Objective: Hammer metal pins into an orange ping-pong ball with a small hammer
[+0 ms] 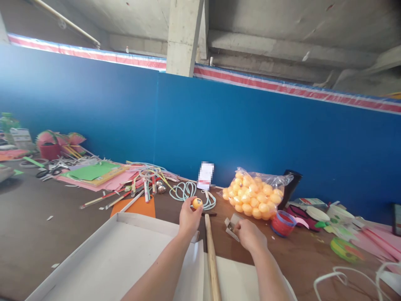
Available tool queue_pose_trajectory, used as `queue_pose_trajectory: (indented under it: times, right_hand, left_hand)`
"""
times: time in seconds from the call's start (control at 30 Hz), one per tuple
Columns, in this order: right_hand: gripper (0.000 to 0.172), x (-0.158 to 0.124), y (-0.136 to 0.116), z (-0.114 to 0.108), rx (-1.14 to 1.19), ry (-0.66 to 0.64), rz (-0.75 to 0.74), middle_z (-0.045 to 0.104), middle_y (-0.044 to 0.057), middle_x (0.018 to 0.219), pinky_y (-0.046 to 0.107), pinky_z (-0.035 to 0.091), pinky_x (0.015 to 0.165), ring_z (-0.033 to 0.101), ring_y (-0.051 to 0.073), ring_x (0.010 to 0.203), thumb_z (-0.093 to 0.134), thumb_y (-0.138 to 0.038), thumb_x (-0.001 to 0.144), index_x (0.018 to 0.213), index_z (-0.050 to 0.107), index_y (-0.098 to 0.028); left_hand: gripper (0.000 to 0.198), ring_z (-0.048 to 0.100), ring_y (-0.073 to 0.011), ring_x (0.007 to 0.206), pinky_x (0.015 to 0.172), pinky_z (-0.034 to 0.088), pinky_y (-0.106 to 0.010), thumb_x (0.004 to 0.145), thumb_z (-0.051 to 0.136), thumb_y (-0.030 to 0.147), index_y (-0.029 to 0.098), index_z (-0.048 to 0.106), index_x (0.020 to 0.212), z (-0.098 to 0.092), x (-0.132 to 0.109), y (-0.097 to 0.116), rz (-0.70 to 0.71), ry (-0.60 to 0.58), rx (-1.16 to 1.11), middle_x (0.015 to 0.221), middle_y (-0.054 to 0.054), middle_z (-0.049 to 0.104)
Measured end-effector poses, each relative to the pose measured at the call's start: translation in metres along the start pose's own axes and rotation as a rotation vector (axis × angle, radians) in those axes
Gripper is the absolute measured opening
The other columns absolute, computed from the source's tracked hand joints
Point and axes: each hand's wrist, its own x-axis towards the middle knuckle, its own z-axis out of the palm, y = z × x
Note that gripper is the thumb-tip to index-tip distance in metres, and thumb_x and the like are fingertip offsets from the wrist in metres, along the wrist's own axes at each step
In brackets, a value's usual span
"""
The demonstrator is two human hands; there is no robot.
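Note:
My left hand is closed around an orange ping-pong ball with a dark mark on it, held up over the table. The fingers of my right hand are pinched together at the opening of a small open cardboard box. Small dark bits seem to lie inside that box, and what the fingertips hold is hidden. Between my forearms lies a wooden stick. Beneath my left arm is a shallow white box lid.
A clear bag of orange ping-pong balls stands behind my right hand, beside a red tub. Jump ropes, green paper, and scissors lie further left. A blue partition closes off the back. Yellow-green tape sits right.

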Motion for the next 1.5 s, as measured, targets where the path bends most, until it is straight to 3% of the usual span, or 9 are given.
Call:
queue_pose_trajectory:
  times: [0.23, 0.43, 0.77, 0.9, 1.03, 1.13, 1.27, 1.4, 1.5]
  right_hand:
    - [0.021, -0.001, 0.001, 0.007, -0.021, 0.032, -0.040, 0.067, 0.003, 0.089, 0.028, 0.037, 0.060, 0.059, 0.021, 0.080, 0.041, -0.026, 0.078, 0.077, 0.061, -0.024]
    - [0.020, -0.003, 0.004, 0.002, 0.055, 0.002, -0.090, 0.068, -0.004, 0.095, 0.026, 0.038, 0.066, 0.060, 0.020, 0.091, 0.052, -0.037, 0.075, 0.091, 0.064, -0.037]
    - [0.018, -0.007, -0.001, 0.002, 0.066, 0.026, -0.020, 0.068, -0.001, 0.078, 0.028, 0.035, 0.057, 0.061, 0.021, 0.077, 0.046, -0.035, 0.077, 0.068, 0.061, -0.029]
    - [0.020, -0.007, 0.002, 0.003, 0.108, 0.099, -0.002, 0.067, 0.001, 0.082, 0.029, 0.035, 0.057, 0.060, 0.022, 0.080, 0.042, -0.035, 0.079, 0.072, 0.059, -0.027]
    - [0.014, -0.006, -0.002, 0.006, 0.628, 0.134, -0.019, 0.067, 0.003, 0.080, 0.025, 0.038, 0.053, 0.059, 0.017, 0.065, 0.047, -0.031, 0.077, 0.072, 0.057, -0.022]
    - [0.017, -0.010, -0.012, 0.010, 0.902, 0.049, -0.067, 0.066, 0.004, 0.080, 0.022, 0.040, 0.046, 0.057, 0.013, 0.055, 0.048, -0.033, 0.077, 0.078, 0.056, -0.019]
    - [0.020, -0.020, -0.022, 0.011, 1.140, -0.062, -0.103, 0.065, 0.001, 0.080, 0.017, 0.043, 0.047, 0.056, 0.009, 0.060, 0.060, -0.036, 0.073, 0.084, 0.057, -0.019]
    - [0.021, -0.027, -0.025, 0.009, 1.572, -0.250, -0.091, 0.063, -0.001, 0.082, 0.012, 0.043, 0.046, 0.053, 0.005, 0.058, 0.072, -0.027, 0.066, 0.084, 0.061, -0.020]
    - [0.026, -0.028, -0.026, 0.009, 1.670, -0.314, -0.112, 0.064, 0.000, 0.085, 0.011, 0.047, 0.050, 0.056, 0.005, 0.063, 0.074, -0.021, 0.066, 0.090, 0.065, -0.020]
  left_hand:
    - [0.036, 0.058, -0.0114, 0.070, 0.067, 0.048, -0.025, 0.070, 0.060, 0.029, 0.021, 0.056, 0.105, 0.000, -0.001, 0.001, -0.008, -0.005, 0.008, 0.100, -0.005, 0.060]
    - [0.037, 0.058, -0.0112, 0.069, 0.067, 0.047, -0.025, 0.069, 0.061, 0.029, 0.020, 0.057, 0.104, 0.001, -0.001, 0.000, -0.009, 0.001, 0.012, 0.101, -0.005, 0.061]
    - [0.036, 0.058, -0.0121, 0.070, 0.068, 0.048, -0.026, 0.070, 0.060, 0.031, 0.021, 0.056, 0.105, 0.000, -0.002, 0.000, 0.007, -0.025, 0.008, 0.099, -0.004, 0.061]
    - [0.036, 0.057, -0.0120, 0.070, 0.067, 0.048, -0.026, 0.070, 0.060, 0.032, 0.021, 0.057, 0.104, 0.000, -0.003, 0.001, 0.006, -0.026, 0.009, 0.099, -0.005, 0.061]
    - [0.036, 0.058, -0.0130, 0.072, 0.069, 0.048, -0.027, 0.070, 0.060, 0.031, 0.021, 0.056, 0.104, 0.000, -0.004, 0.003, 0.015, -0.032, 0.011, 0.100, -0.005, 0.060]
    - [0.036, 0.058, -0.0134, 0.073, 0.070, 0.048, -0.027, 0.070, 0.060, 0.031, 0.020, 0.056, 0.104, 0.000, -0.006, 0.005, 0.011, -0.034, 0.007, 0.101, -0.006, 0.060]
    - [0.037, 0.058, -0.0135, 0.073, 0.070, 0.048, -0.027, 0.069, 0.061, 0.030, 0.019, 0.057, 0.105, 0.003, -0.010, 0.007, 0.014, -0.069, -0.033, 0.101, -0.006, 0.060]
    - [0.038, 0.057, -0.0128, 0.070, 0.061, 0.049, -0.024, 0.069, 0.061, 0.030, 0.020, 0.056, 0.105, 0.007, -0.015, 0.005, 0.030, -0.128, -0.078, 0.100, -0.006, 0.060]
    - [0.036, 0.056, -0.0125, 0.068, 0.054, 0.048, -0.022, 0.069, 0.061, 0.030, 0.021, 0.055, 0.104, 0.010, -0.018, 0.005, 0.030, -0.209, -0.111, 0.096, -0.006, 0.059]
